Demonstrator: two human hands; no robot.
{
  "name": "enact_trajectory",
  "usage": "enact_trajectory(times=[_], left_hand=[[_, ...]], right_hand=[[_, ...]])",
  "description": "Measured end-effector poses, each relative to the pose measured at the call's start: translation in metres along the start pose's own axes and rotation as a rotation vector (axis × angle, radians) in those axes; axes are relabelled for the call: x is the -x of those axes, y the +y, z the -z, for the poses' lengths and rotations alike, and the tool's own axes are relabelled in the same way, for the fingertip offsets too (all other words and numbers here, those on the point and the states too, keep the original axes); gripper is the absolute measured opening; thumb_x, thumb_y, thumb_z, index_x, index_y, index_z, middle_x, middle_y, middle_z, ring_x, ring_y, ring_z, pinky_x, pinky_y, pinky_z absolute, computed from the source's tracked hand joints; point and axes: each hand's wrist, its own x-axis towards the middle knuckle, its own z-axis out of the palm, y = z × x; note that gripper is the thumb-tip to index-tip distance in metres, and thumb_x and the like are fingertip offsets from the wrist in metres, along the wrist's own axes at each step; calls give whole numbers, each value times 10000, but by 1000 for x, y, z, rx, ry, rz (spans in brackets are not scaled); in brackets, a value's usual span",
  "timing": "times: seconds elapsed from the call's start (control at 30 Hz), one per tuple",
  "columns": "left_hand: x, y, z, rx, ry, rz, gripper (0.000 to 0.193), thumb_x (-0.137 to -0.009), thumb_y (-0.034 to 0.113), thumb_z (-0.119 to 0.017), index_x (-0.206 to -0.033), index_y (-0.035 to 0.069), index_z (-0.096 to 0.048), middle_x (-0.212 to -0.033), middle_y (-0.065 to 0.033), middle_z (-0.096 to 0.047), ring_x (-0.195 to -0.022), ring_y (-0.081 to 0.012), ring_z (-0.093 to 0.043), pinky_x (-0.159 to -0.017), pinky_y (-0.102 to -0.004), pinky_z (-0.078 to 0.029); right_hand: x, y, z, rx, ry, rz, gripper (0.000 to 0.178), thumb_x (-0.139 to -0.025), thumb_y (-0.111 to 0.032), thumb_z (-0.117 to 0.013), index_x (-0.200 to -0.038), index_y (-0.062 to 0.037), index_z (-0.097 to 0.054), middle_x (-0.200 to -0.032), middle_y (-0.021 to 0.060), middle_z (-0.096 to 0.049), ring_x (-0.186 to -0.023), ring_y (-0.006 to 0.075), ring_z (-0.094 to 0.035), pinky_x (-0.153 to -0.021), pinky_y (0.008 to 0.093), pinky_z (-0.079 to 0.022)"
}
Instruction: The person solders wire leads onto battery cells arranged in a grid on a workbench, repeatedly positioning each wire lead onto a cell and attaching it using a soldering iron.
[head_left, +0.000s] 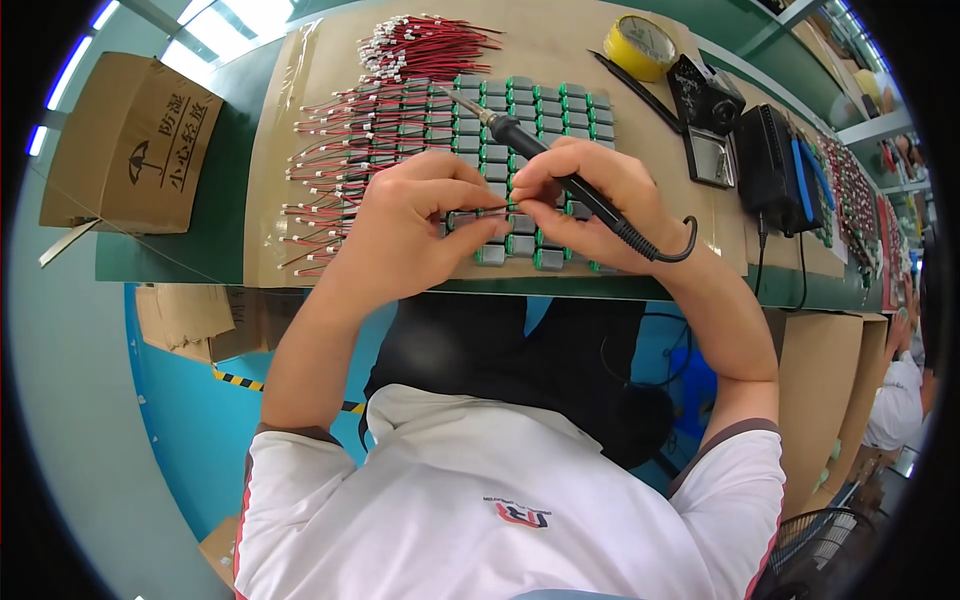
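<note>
My right hand point(600, 195) clasped a soldering iron point(516, 136). My left hand point(415, 225) pinched a thin wire point(484, 212) above grey-and-green modules point(548, 259).

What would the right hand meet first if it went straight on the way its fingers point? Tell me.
The right hand would most likely meet the fingers of the left hand, just to its left; their exact depth is hard to judge.

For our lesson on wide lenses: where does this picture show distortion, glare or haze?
Head view: the green table bends downward toward the right rim; head view: bright panes at upper left wash out to white; head view: a pale hazy spot lies over the black trousers.
</note>
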Motion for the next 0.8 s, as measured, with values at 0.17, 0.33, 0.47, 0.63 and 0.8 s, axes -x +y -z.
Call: enact_trajectory(times=[0.17, 0.33, 0.47, 0.63, 0.8], left_hand=[[-1, 13, 4, 83, 25, 236, 152, -862, 2, -860, -1012, 22, -843, -864, -34, -757, -713, -81, -617, -607, -247, -465], [4, 12, 12, 63, -16, 286, 120, -881, 76, -861, -982, 27, -817, -829, -61, -749, -678, -120, -646, -590, -280, -495], [15, 9, 32, 102, -18, 446, 72, -901, 22, -819, -924, -30, -775, -825, -72, -751, -689, -103, -701, -614, -262, -549], [29, -2, 39, 14, -7, 453, 69, -909, 6, -810, -921, -37, -758, -820, -37, -721, -686, -58, -642, -606, -235, -512], [31, -6, 35, 9, 15, 416, 72, -912, 3, -812, -914, -25, -746, -798, -7, -684, -672, -24, -558, -587, -215, -451]], right_hand=[[-3, -1, -3, -5, 20, 54, 298, -892, 94, -820, -1140, -17, -696, -1018, 93, -767, -878, 174, -751, -800, 307, -618], [-6, -3, 2, 60, -5, 108, 285, -917, 56, -827, -1170, -8, -713, -1014, 114, -791, -881, 193, -761, -811, 316, -624], [3, -6, 15, 131, 7, 126, 437, -1001, -97, -807, -1393, 50, -681, -1043, 160, -814, -932, 237, -810, -817, 333, -653], [11, -9, 35, 88, -51, 125, 614, -1027, -325, -762, -1462, 89, -630, -1058, 204, -800, -883, 258, -822, -784, 354, -673], [26, -6, 25, 19, 44, 53, 385, -944, -72, -821, -1290, 80, -747, -879, 147, -788, -757, 213, -775, -655, 299, -601]])
